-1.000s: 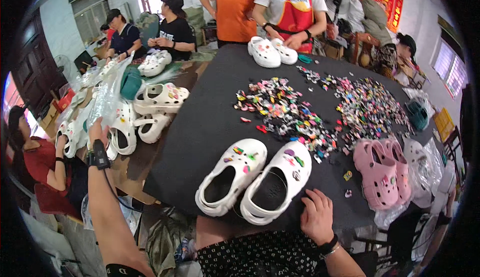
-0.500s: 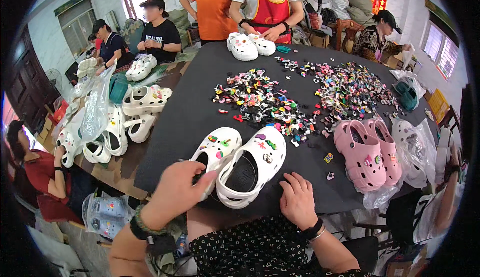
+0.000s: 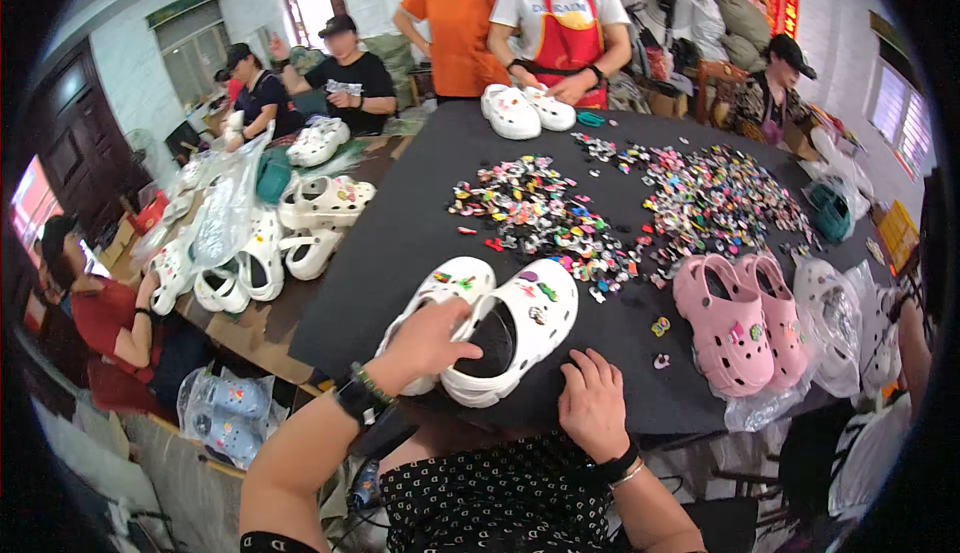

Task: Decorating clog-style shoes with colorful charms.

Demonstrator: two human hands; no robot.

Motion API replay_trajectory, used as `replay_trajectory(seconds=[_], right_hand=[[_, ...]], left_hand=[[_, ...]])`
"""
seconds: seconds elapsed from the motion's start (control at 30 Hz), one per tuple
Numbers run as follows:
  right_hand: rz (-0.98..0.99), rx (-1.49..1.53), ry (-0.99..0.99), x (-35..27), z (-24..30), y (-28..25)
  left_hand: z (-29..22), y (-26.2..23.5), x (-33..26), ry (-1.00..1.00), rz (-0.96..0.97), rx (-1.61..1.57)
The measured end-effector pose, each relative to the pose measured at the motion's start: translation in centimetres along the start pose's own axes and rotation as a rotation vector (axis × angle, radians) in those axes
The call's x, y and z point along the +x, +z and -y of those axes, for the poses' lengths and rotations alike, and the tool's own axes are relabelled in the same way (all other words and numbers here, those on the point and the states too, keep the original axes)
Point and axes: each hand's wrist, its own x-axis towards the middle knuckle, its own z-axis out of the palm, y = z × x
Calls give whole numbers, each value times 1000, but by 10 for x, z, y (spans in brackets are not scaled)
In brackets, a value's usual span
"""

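A pair of white clogs with colourful charms stands before me near the table's front edge, toes pointing away. My left hand (image 3: 428,339) lies over the opening of the left white clog (image 3: 462,273), fingers reaching forward and thumb spread toward the right white clog (image 3: 545,318). Part of the left clog's opening and heel is hidden under that hand, and some fingertips are hard to make out. My right hand (image 3: 592,403) rests on the black table's front edge, to the right of the pair, its fingers stretched out and holding nothing.
Loose charms lie in a left heap (image 3: 530,203) and a right heap (image 3: 720,188). At right stand pink clogs (image 3: 725,343) beside a bagged white clog (image 3: 828,303). Across the table, a person in a red apron (image 3: 570,43) handles white clogs (image 3: 512,113). More clogs (image 3: 262,263) cover a side table.
My left hand has shifted right and forward, from the left clog's heel to over its opening. My right hand stays at the table edge. The view has shifted slightly.
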Motion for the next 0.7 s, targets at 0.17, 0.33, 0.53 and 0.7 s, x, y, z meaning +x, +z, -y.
replay_trajectory(seconds=[0.17, 0.33, 0.53, 0.7], right_hand=[[-65, -25, 15, -4, 2, -1], [-20, -32, -5, -10, -4, 5], [-36, -2, -3, -6, -7, 5], [-45, 162, 44, 2, 0, -3]], left_hand=[[19, 10, 6, 104, -35, -157], [20, -19, 5, 276, 89, -40], [69, -53, 17, 443, 6, 507], [79, -25, -10, 268, -182, 284]])
